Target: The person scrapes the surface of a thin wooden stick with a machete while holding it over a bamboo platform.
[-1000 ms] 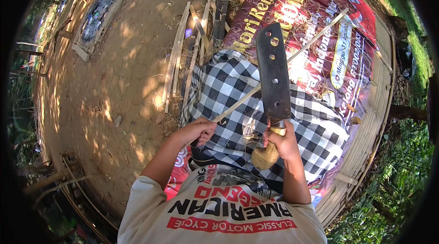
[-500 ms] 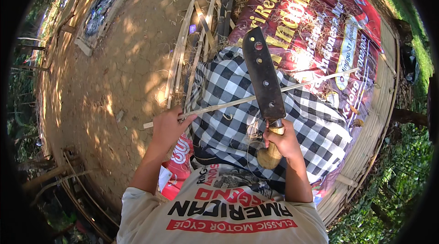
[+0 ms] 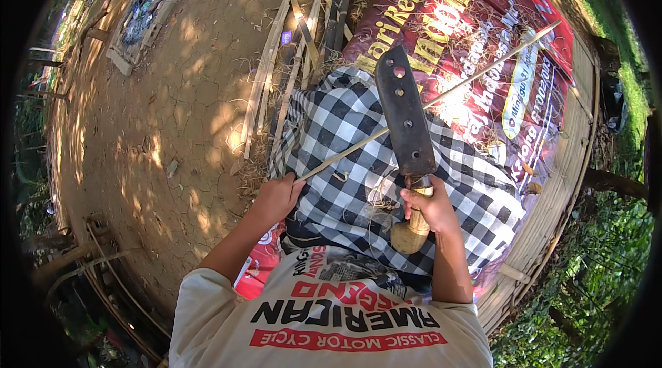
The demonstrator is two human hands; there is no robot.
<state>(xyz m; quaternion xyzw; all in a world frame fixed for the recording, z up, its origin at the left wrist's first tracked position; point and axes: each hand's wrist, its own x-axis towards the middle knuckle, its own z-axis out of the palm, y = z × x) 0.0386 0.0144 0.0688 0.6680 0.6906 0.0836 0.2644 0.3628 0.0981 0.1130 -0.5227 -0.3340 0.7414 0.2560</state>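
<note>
Bamboo strip (image 3: 427, 103): one, long and thin, over your checkered cloth (image 3: 345, 127); long axis runs from lower left up to far right. Your left hand (image 3: 276, 197) has its grip pinched on the near end. Cleaver (image 3: 405, 116): blade pointing away, crossing the strip; your right hand (image 3: 429, 206) is wrapped tight on its wooden handle.

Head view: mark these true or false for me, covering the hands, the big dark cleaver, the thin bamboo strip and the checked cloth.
1. The right hand grips the wooden handle of the broad dark cleaver. True.
2. The left hand is empty. False: it holds one end of the long thin bamboo strip.
3. The strip lies across the black-and-white checked cloth. True.
4. The cleaver blade points down at the person. False: it points up and away.
5. The split bamboo slats lie on grass. False: they lie on bare earth.
</note>
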